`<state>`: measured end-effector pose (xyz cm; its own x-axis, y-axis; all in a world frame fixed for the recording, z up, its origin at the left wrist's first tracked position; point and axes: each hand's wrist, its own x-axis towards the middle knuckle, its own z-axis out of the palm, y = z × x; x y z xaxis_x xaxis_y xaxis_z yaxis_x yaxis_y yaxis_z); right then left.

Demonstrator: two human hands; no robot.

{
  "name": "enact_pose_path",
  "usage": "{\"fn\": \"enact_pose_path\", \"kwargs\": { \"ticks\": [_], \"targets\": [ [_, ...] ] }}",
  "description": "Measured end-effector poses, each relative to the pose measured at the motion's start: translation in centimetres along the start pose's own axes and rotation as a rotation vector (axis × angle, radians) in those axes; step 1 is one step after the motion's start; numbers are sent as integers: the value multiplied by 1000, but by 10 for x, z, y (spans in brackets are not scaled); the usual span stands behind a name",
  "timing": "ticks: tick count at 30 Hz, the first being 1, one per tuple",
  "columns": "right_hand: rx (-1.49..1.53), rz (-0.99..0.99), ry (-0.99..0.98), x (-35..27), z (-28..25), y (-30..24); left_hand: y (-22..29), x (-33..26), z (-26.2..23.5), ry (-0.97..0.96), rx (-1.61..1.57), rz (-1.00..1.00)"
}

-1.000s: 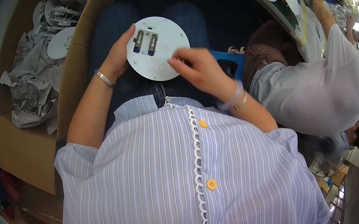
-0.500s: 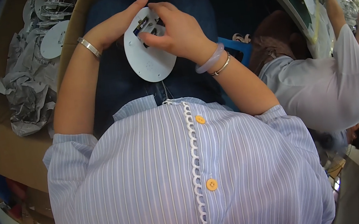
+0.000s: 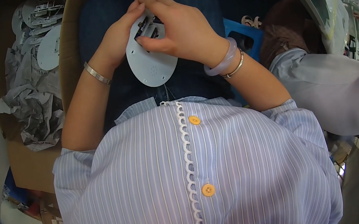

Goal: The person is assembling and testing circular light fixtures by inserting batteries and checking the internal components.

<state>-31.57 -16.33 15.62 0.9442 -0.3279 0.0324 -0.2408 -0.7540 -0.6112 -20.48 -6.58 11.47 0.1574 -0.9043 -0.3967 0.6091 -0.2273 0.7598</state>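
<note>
Head view shows a round white disc (image 3: 152, 69), which is held tilted above the person's lap, and it is the landmark for all other places. The right hand (image 3: 188, 29) comes over the right side of the disc. Its grip is narrow: the thumb lies on the face beside the dark battery compartment (image 3: 142, 26), and the fingers bend around the far edge, so it has the disc in its hold. The left hand (image 3: 117, 40) curves along the left edge of the disc, and its fingertips meet those of the right hand at the top (whether it also grips, I cannot tell, because part of it is hidden). To the left of the disc stands a cardboard box (image 3: 66, 45) with crumpled paper (image 3: 33, 113) and other white discs (image 3: 48, 50). To the right of the disc are a blue plastic object (image 3: 241, 31) and, farther, a co-worker in a pale shirt (image 3: 328, 85).
</note>
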Motion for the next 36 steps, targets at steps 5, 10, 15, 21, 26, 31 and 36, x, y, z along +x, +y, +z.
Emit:
{"fn": "enact_pose_path", "kwargs": {
  "ticks": [5,10,15,21,26,31,36],
  "targets": [
    [-6,0,13,0,-2,1,7,1,8,12,-82,-78],
    [-23,3,72,-1,3,-2,8,3,12,81,34,-42],
    [-64,-83,153,-3,2,10,13,5,17,104,-43,-78],
    [25,-160,279,-11,11,23,12,8,14,19,-233,-136],
    [449,75,171,-17,33,46,7,12,-5,-90,-341,-179],
    [606,211,3,-20,36,34,12,3,-14,-105,-424,-220],
    [434,298,74,-32,20,30,22,-1,-19,-110,-320,-222]
  ]
}}
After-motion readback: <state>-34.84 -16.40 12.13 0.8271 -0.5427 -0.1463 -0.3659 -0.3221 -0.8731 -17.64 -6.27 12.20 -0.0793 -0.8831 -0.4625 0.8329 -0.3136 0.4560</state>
